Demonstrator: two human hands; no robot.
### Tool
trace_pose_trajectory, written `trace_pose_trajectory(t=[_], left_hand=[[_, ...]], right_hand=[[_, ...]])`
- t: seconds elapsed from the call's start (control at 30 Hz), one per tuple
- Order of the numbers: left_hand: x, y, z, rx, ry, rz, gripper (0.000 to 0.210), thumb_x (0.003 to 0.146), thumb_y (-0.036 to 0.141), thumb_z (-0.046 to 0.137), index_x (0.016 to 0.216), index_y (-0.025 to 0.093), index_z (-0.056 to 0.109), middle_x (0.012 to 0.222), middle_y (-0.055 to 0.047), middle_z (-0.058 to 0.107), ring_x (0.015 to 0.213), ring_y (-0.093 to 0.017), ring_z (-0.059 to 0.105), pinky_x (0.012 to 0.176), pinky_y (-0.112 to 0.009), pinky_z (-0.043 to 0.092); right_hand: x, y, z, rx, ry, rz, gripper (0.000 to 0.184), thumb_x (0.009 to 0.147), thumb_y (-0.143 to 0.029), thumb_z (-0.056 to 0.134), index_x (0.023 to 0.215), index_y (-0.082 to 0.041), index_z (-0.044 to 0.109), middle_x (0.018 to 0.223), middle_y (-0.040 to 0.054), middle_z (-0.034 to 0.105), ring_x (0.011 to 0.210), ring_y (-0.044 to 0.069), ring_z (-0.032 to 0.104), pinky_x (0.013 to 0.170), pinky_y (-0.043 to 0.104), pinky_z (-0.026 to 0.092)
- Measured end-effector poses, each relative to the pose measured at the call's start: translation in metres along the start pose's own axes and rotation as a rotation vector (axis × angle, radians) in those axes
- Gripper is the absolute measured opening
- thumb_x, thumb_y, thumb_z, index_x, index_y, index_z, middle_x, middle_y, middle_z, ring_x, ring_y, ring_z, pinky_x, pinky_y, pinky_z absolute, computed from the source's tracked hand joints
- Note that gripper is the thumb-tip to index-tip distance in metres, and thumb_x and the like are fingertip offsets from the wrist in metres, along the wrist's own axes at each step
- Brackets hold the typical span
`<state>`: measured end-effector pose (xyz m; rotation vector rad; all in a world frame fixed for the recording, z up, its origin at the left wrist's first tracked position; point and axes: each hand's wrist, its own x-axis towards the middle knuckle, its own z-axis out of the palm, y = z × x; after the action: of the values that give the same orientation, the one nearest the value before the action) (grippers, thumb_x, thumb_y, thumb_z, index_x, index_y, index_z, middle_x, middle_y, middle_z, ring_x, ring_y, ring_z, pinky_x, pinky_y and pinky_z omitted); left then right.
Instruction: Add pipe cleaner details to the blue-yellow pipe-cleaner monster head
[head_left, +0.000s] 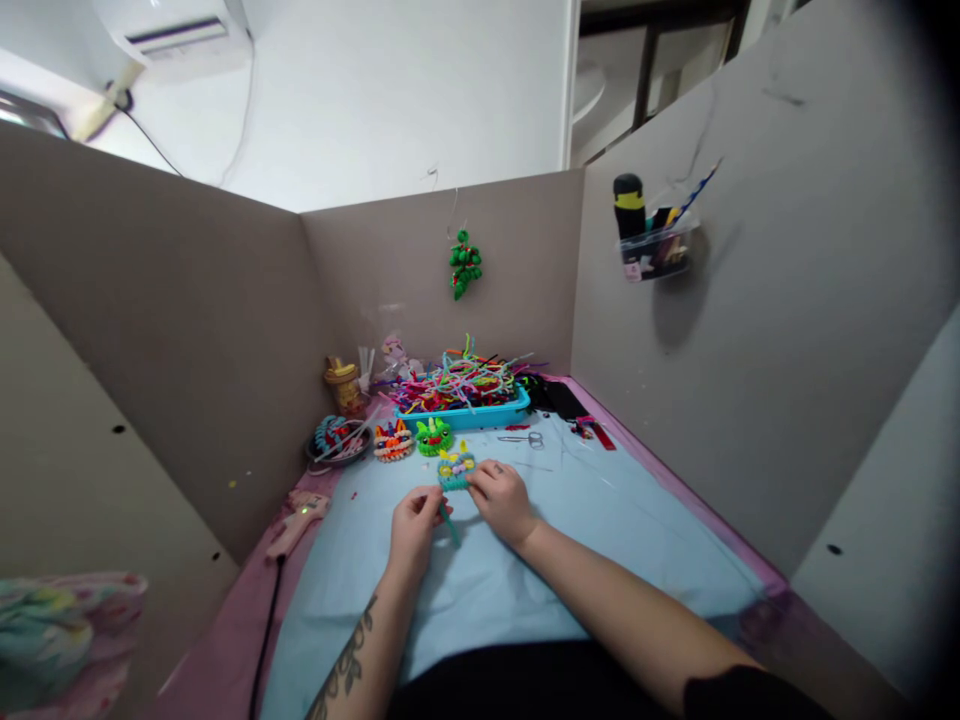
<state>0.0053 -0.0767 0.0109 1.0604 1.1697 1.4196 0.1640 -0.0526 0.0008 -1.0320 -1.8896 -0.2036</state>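
Note:
Both hands meet over the middle of the blue-covered table. Between them is a teal pipe-cleaner figure (455, 472) with yellow tips on top and small yellow and pinkish details on its front. My right hand (504, 502) grips its right side with bent fingers. My left hand (417, 522) pinches a teal pipe cleaner (451, 527) at the figure's lower left; one end hangs down below the fingers. Beyond them sit a green pipe-cleaner figure (435, 437) and an orange and white one (393, 441).
A blue tray (465, 415) heaped with colourful pipe cleaners stands at the back. Scissors (525, 439) lie in front of it. A dark bowl (339, 452) and a pink glue gun (298, 522) with a black cord are at left. Grey partitions (442, 330) surround the table.

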Motion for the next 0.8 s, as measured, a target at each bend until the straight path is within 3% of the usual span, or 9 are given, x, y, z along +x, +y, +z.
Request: trace_pose_trajectory(t=[0.33, 0.5, 0.63, 0.8], left_hand=[[0.003, -0.005, -0.001, 0.011, -0.087, 0.008, 0.037, 0.066, 0.049, 0.063, 0.065, 0.012, 0.057, 0.051, 0.002, 0.055, 0.044, -0.007, 0.047, 0.043, -0.018, 0.031], [0.005, -0.010, -0.003, 0.047, -0.069, 0.024, 0.040, 0.068, 0.050, 0.061, 0.080, 0.012, 0.060, 0.053, 0.003, 0.055, 0.045, -0.008, 0.046, 0.042, -0.018, 0.028], [0.005, -0.007, -0.003, 0.054, -0.019, 0.078, 0.041, 0.069, 0.048, 0.060, 0.087, 0.012, 0.060, 0.059, 0.002, 0.057, 0.052, -0.011, 0.053, 0.047, -0.020, 0.037], [0.005, -0.004, -0.003, 0.079, 0.011, 0.158, 0.038, 0.069, 0.046, 0.060, 0.087, 0.013, 0.060, 0.061, 0.002, 0.056, 0.058, -0.013, 0.056, 0.059, -0.023, 0.044]], right_hand=[[0.000, -0.002, 0.001, -0.075, 0.039, -0.115, 0.019, 0.080, -0.011, 0.046, 0.065, -0.018, 0.055, 0.073, 0.0053, 0.053, 0.074, 0.019, 0.045, 0.067, 0.030, 0.034], [-0.001, -0.002, 0.003, -0.041, 0.034, -0.105, 0.017, 0.075, -0.007, 0.046, 0.064, -0.019, 0.050, 0.074, 0.0058, 0.052, 0.074, 0.020, 0.044, 0.067, 0.031, 0.037], [-0.001, -0.004, 0.004, 0.086, -0.077, -0.035, 0.012, 0.073, -0.008, 0.050, 0.078, -0.019, 0.052, 0.083, 0.0060, 0.053, 0.081, 0.021, 0.047, 0.073, 0.033, 0.042], [0.000, -0.004, 0.003, 0.279, -0.173, -0.003, 0.029, 0.072, -0.015, 0.058, 0.100, -0.018, 0.049, 0.097, 0.0078, 0.054, 0.093, 0.022, 0.048, 0.082, 0.035, 0.043]])
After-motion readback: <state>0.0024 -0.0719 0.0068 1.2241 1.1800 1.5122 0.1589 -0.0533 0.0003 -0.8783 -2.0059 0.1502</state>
